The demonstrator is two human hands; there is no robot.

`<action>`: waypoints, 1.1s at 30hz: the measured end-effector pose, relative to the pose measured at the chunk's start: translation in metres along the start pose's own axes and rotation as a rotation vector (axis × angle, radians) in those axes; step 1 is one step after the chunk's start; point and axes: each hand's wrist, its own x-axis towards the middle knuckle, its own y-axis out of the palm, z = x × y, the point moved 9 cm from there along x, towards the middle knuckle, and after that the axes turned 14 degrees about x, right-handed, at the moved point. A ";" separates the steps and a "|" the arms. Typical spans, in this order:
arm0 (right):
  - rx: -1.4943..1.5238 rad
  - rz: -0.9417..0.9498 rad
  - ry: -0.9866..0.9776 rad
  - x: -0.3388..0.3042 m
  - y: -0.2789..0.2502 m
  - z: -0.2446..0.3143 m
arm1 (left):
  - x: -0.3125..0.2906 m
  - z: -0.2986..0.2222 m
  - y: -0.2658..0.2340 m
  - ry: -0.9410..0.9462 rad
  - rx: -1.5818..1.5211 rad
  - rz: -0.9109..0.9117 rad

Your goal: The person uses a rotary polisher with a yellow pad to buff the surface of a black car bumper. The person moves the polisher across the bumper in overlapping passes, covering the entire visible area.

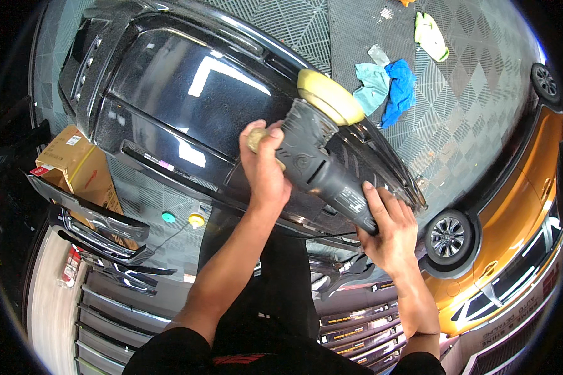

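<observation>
Held across the front of me is a black polishing machine (pixel 325 178) with a thick yellow foam pad (pixel 330 97), tilted so that the pad faces away to the upper right. My left hand (pixel 266 165) is closed around a tan knob-like grip (pixel 255 139) by the machine's head. Farther back, my right hand (pixel 391 228) wraps the rear end of its body, where a cord leaves it. Beneath the machine lies a large glossy black car panel (pixel 187 87), speckled with dust and reflecting white lights. Whether the pad touches the panel cannot be told.
Teal (pixel 370 87) and blue cloths (pixel 399 90) and a lime-green cloth (pixel 431 37) lie on the grey tiled floor. At right stands an orange car (pixel 513 219). A cardboard box (pixel 84 162), black trim parts (pixel 91 212) and a yellow-topped bottle (pixel 197 220) are at left.
</observation>
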 end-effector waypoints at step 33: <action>0.059 -0.045 0.039 -0.078 0.001 -0.080 | -0.054 0.070 0.017 0.031 0.291 -0.023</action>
